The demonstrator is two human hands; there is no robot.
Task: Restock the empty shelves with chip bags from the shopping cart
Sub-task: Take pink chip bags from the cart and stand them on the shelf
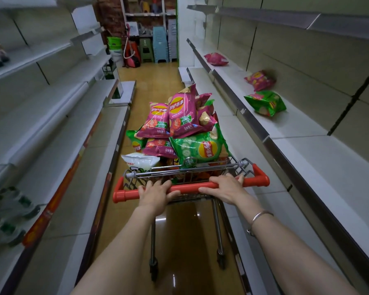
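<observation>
- Left hand [156, 193]: fingers curled over the red cart handle [189, 186], gripping its left part.
- Right hand [226, 187]: also wrapped round the cart handle, right of centre; thin bracelet [258, 218] on that wrist.
- The hands are apart, with a bare stretch of handle between them.
- Shopping cart [179, 169]: stands mid-aisle on the tan floor [158, 81] and is heaped above its wire rim.
- Chip bags in the cart: two pink bags [182, 113] upright on top, side by side; a green bag [200, 147] below them at the near right; a white bag [140, 160] at the near left corner; more pink and green bags underneath.
- Right shelf [307, 128]: three chip bags lying on it, well apart from the cart: a green shelf bag [265, 102] nearest, a pink shelf bag [259, 80] just behind it, and a far pink bag [216, 59] further down the aisle.
- Left shelves [51, 116]: white boards; blurred items at the frame edge, cannot tell what they are.
- Aisle end: stacked plastic stools [160, 43].
</observation>
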